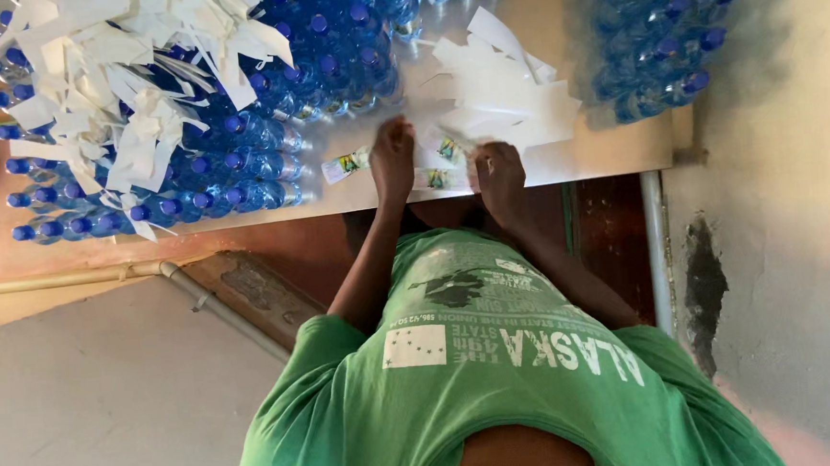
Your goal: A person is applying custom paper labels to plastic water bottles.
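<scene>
Clutter is the worry in the head view, the only one there is. The left hand (392,159) sits at the centre of the frame with its fingers bunched down on the pale tabletop (612,154). The right hand (500,175) is just beside it, curled like a loose fist. Whether either hand actually pinches anything I cannot tell, because the fingertips are hidden.

Small printed labels in green and yellow (346,165) lie on the table left of the left hand, and more sit between the two hands. A loose pile of white paper backing strips (507,93) lies right above the hands and touches them.

I think a careless sweep of a wrist could push that pile over the labels and bury them. A sticky label could also fold onto itself or catch a stray strip.

At upper left, a heap of white paper scraps (109,89) lies on top of clear plastic bottles with blue caps (238,167) that are laid on their sides. The heap looks unsteady and could slide down toward the table's near edge. A second stack of blue-capped bottles (658,45) at upper right lies close to the table's end, and a bump there might roll one off.
</scene>
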